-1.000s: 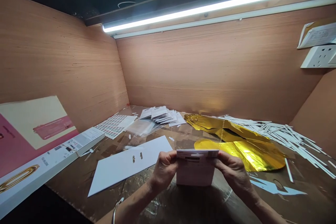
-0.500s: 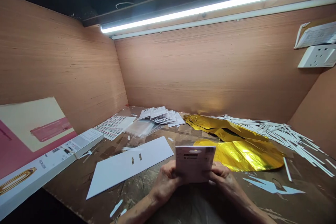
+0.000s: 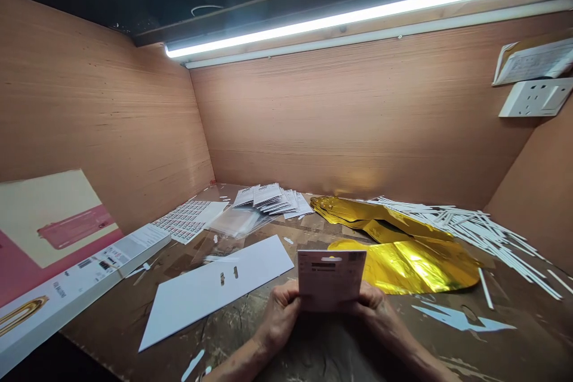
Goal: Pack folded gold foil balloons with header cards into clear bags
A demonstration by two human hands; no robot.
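Slotted card point(image 3: 330, 287): upright, toward the near edge of the desk point(image 3: 528, 351).
Grip: left hand point(image 3: 282, 313) and right hand point(image 3: 377, 305) pinch its opposite sides.
Card handling: pinch evenly to prevent bowing.

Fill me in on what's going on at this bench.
A person is holding a printed card up in both hands, the left hand at its left edge and the right hand at its right. Beyond it lies gold foil, with loose white sticks farther right. Similar cards are piled toward the back wall.
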